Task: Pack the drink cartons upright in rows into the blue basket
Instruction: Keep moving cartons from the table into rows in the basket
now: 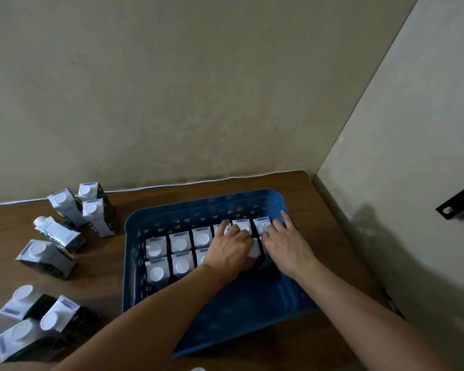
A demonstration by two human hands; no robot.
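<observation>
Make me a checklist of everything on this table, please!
Surface: brown wooden table, set in a wall corner.
Job's things: blue basket holds two rows of upright drink cartons at its far side; near part bare. Loose cartons wait left of it; one leans tilted.
Clutter: small white thing at the near edge, too cut off to name.
Hands: left hand and right hand both rest on cartons inside the basket.
Cables: white cable along the table's back edge.
Surroundings: beige walls; black bracket on right.

Second-row cartons (253,251) partly under hands (232,250)
</observation>
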